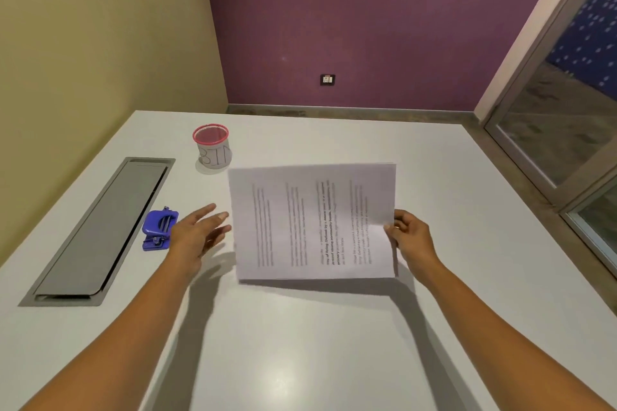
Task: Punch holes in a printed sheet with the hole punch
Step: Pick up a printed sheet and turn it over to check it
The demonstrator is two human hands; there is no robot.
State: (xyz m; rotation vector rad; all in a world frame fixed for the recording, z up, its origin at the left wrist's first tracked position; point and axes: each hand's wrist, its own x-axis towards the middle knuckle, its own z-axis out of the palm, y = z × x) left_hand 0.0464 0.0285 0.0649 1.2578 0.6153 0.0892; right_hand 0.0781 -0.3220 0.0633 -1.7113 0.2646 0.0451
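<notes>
Pinching the printed sheet at its right edge, the right grip holds it above the table, long axis running toward the released left grip; the hole punch lies just left of that nearer grip.

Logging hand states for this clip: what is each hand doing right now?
Left hand: open, fingers spread, holding nothing.
Right hand: pinching the right edge of the printed sheet.
</notes>
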